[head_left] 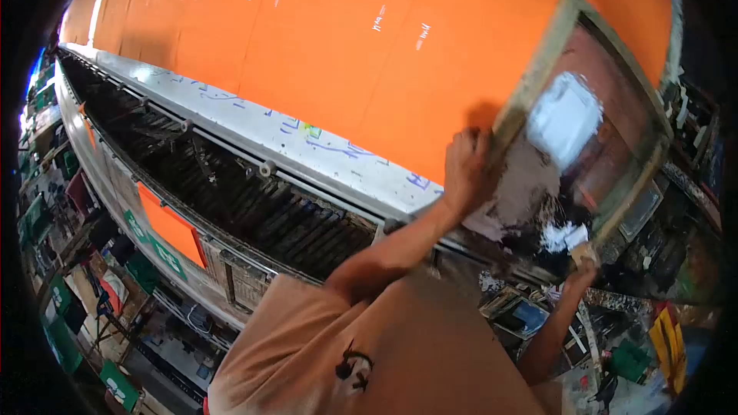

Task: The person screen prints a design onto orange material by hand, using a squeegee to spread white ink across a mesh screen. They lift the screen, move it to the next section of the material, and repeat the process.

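Note:
My left hand [469, 173] is closed round the left side of a wooden-framed printing screen [532, 69], which is tilted up above the orange sheets [323, 38]. White ink [567, 119] forms a large patch on the screen's mesh, and dark smears cover the part below it. At the screen's lower edge, my right hand [584, 273] grips a small scraper [582, 252]. The scraper's tip meets a smaller white blob of ink. My right fingers are partly hidden.
The orange sheets lie on a long table with a marked white edge [254, 119] and a metal rail [269, 170]. A dark slatted trough [254, 211] runs alongside. Green pieces [115, 384] and an orange panel [173, 227] are at left. Clutter, including a yellow cloth [667, 350], fills the lower right.

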A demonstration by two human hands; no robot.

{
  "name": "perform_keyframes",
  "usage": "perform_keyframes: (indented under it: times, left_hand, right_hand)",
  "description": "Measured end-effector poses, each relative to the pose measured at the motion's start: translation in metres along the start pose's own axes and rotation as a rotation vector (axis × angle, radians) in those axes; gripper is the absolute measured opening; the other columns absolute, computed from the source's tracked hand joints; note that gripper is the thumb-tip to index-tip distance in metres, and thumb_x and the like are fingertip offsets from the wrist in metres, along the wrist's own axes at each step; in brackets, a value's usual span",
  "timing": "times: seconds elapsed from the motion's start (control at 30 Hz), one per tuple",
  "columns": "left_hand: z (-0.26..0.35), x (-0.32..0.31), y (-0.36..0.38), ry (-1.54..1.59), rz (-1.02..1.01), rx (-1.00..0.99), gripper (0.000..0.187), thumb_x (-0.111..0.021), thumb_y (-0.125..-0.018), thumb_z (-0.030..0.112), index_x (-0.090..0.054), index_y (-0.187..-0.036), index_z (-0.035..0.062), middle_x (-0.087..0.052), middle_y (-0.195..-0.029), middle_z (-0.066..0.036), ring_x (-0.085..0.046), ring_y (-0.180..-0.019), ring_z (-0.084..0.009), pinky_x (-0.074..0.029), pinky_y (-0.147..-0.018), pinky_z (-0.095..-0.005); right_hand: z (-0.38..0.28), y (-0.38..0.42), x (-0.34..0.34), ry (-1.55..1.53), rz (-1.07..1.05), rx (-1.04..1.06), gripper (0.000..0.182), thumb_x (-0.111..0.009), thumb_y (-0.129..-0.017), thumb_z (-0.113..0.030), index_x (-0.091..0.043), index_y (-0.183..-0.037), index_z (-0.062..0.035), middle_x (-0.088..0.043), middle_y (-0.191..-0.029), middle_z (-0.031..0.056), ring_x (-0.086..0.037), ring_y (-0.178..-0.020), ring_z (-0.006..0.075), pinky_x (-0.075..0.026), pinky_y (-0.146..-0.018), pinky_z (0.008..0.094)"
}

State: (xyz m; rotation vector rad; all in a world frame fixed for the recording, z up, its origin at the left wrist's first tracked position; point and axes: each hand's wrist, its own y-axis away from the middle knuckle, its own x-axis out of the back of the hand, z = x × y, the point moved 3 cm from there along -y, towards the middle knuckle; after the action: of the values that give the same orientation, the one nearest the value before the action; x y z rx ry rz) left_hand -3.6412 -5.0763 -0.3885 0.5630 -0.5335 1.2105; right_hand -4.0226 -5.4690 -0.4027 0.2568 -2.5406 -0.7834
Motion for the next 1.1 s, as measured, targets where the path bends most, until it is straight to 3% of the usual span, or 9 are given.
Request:
perform_keyframes:
  times: [0.2, 0.53, 0.6, 0.8, 0.87, 0.93, 0.97, 1.03, 1.1]
  left_hand:
    - [0.0, 0.007, 0.003, 0.13, -0.08, 0.12, 0.063, -0.078, -0.081, 0.013, -0.055, -0.138, 0.0012, -0.056, -0.125, -0.021, -0.055, -0.111, -0.0419, -0.045, -0.093, -0.0513]
    - [-0.002, 0.008, 0.001, 0.125, -0.125, 0.132, 0.071, -0.08, -0.08, 0.014, -0.052, -0.143, 0.0009, -0.054, -0.129, -0.02, -0.054, -0.112, -0.0417, -0.045, -0.093, -0.0525]
    - [0.0, 0.007, 0.001, 0.112, -0.128, 0.13, 0.07, -0.08, -0.079, 0.015, -0.052, -0.143, 0.0008, -0.055, -0.128, -0.02, -0.054, -0.112, -0.0416, -0.045, -0.093, -0.0526]
    - [0.006, 0.012, -0.003, 0.054, -0.105, 0.118, 0.064, -0.082, -0.079, 0.018, -0.055, -0.134, 0.0001, -0.056, -0.123, -0.022, -0.055, -0.11, -0.0418, -0.045, -0.093, -0.0529]
    - [0.004, 0.009, -0.009, 0.006, -0.125, 0.133, 0.063, -0.083, -0.077, 0.019, -0.056, -0.131, 0.0009, -0.058, -0.119, -0.021, -0.056, -0.108, -0.042, -0.045, -0.091, -0.0524]
    - [-0.002, 0.004, -0.007, 0.003, -0.152, 0.126, 0.065, -0.083, -0.076, 0.021, -0.056, -0.132, 0.0021, -0.06, -0.116, -0.019, -0.057, -0.107, -0.0419, -0.045, -0.089, -0.052]
    - [-0.002, 0.006, -0.006, 0.008, -0.132, 0.093, 0.065, -0.083, -0.076, 0.022, -0.056, -0.133, 0.0026, -0.061, -0.114, -0.018, -0.058, -0.106, -0.0416, -0.045, -0.088, -0.052]
    - [0.016, 0.018, -0.013, -0.077, -0.086, 0.011, 0.064, -0.08, -0.08, 0.027, -0.055, -0.133, 0.0017, -0.059, -0.115, -0.019, -0.057, -0.109, -0.0417, -0.044, -0.089, -0.0534]
    - [0.024, 0.019, -0.014, -0.09, -0.091, 0.005, 0.065, -0.079, -0.082, 0.028, -0.054, -0.135, 0.0017, -0.058, -0.116, -0.02, -0.056, -0.11, -0.0419, -0.043, -0.09, -0.0536]
  right_hand:
    - [-0.023, 0.024, 0.017, 0.113, -0.061, 0.044, 0.033, -0.069, -0.088, -0.029, -0.068, -0.11, -0.0037, -0.065, -0.116, 0.0098, -0.06, -0.111, 0.0281, -0.048, -0.093, 0.0448]
    - [-0.018, 0.03, 0.018, -0.219, 0.034, -0.131, 0.017, -0.066, -0.086, -0.015, -0.068, -0.101, -0.0059, -0.067, -0.106, 0.0035, -0.062, -0.106, 0.0208, -0.046, -0.095, 0.0367]
    - [-0.017, 0.031, 0.009, -0.024, -0.011, 0.067, 0.024, -0.063, -0.091, -0.016, -0.066, -0.109, -0.0006, -0.068, -0.091, 0.0064, -0.064, -0.077, 0.0096, -0.05, -0.088, 0.0336]
    - [0.011, 0.028, 0.015, -0.072, 0.096, -0.023, 0.028, -0.065, -0.09, -0.02, -0.068, -0.114, -0.0047, -0.069, -0.111, 0.0082, -0.067, -0.102, 0.0246, -0.054, -0.093, 0.0413]
    - [0.007, 0.071, -0.021, 0.691, 0.005, 0.36, 0.038, -0.058, -0.101, -0.017, -0.064, -0.134, 0.0023, -0.07, -0.119, 0.0103, -0.067, -0.109, 0.024, -0.056, -0.097, 0.043]
    - [0.032, 0.133, -0.08, 0.178, 0.28, 0.455, 0.027, -0.062, -0.101, -0.01, -0.072, -0.121, 0.0048, -0.073, -0.12, 0.012, -0.067, -0.112, 0.0267, -0.057, -0.098, 0.0434]
    - [0.011, 0.169, -0.126, 0.076, 0.047, 0.499, 0.029, -0.07, -0.093, -0.007, -0.073, -0.121, -0.0006, -0.075, -0.12, 0.0119, -0.068, -0.113, 0.0285, -0.055, -0.1, 0.0483]
    - [-0.091, 0.235, -0.229, 0.95, -0.334, 0.994, 0.034, -0.08, -0.079, -0.01, -0.077, -0.113, -0.0076, -0.075, -0.114, 0.0105, -0.069, -0.112, 0.0316, -0.032, -0.12, 0.0589]
    - [-0.14, 0.206, -0.28, 0.935, -0.581, 1.201, 0.023, -0.076, -0.082, -0.007, -0.078, -0.105, -0.0101, -0.076, -0.109, 0.0084, -0.07, -0.111, 0.0301, -0.029, -0.122, 0.0608]
